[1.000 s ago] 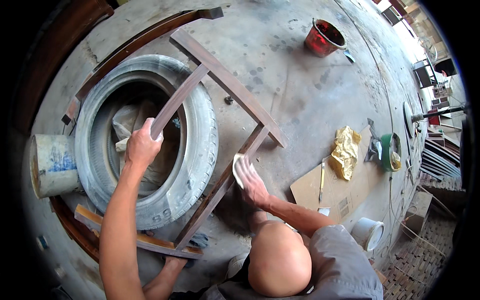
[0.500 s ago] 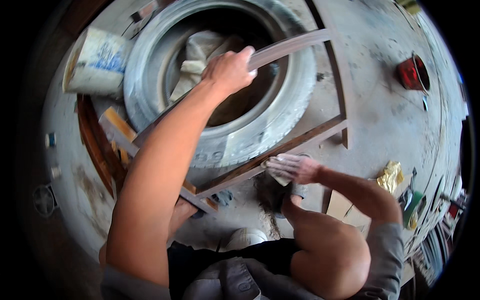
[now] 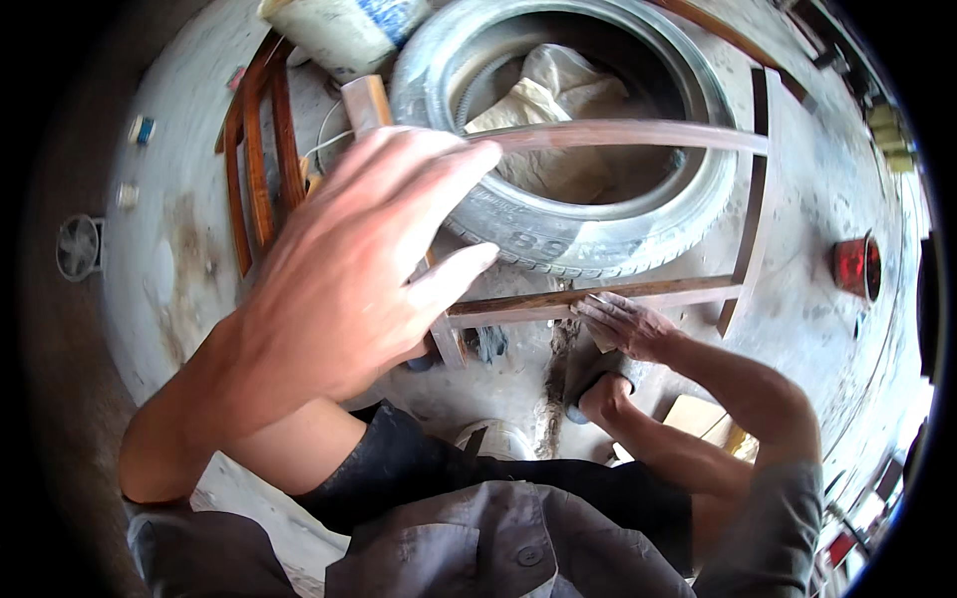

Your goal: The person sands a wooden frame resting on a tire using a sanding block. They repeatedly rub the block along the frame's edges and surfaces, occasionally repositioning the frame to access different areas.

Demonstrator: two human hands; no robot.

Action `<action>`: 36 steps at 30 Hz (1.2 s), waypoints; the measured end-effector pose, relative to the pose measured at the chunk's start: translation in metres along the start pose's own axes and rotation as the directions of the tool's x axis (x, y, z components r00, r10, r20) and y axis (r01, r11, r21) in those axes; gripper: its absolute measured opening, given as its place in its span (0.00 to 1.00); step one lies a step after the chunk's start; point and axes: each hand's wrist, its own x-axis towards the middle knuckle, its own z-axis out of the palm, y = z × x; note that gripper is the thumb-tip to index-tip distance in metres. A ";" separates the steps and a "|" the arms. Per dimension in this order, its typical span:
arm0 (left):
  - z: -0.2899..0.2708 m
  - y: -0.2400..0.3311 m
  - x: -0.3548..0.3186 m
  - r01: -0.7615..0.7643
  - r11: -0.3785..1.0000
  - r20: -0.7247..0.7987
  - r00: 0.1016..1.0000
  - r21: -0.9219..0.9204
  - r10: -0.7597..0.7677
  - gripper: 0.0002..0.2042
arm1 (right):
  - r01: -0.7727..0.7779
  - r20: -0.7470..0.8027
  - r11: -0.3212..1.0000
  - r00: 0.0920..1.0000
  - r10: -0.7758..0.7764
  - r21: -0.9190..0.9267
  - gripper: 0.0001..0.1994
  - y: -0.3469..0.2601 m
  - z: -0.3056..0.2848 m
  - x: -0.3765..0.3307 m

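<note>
Stretching past wooden frame's [image 3: 756, 221] right edge: floor [image 3: 809, 204]

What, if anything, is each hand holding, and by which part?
The left hand is open, holding nothing. The right hand lies against the wooden frame's near rail; whether it has a grip on anything there cannot be told.
</note>
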 end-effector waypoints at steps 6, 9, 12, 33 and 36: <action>-0.009 -0.035 -0.070 0.246 0.969 -0.262 0.934 -0.027 -0.244 0.21 | -0.129 -0.048 0.991 0.991 0.128 -0.017 0.37 -0.014 0.023 -0.013; -0.013 -0.037 -0.060 0.165 0.970 -0.340 0.915 -0.177 -0.218 0.19 | -0.079 0.091 0.992 0.992 0.088 -0.102 0.36 -0.060 0.036 0.071; 0.010 -0.035 -0.040 -0.005 0.977 -0.294 0.954 -0.212 -0.059 0.19 | -0.100 0.047 0.989 0.993 0.106 -0.112 0.35 -0.097 0.048 0.151; 0.005 -0.061 -0.077 0.111 0.951 -0.168 0.972 -0.288 -0.164 0.22 | -0.164 0.038 0.985 0.985 0.166 -0.052 0.36 -0.097 0.046 0.109; 0.005 -0.051 -0.062 0.089 0.961 -0.111 0.986 -0.261 -0.122 0.22 | -0.131 -0.019 0.990 0.991 0.132 0.049 0.34 -0.119 0.073 0.172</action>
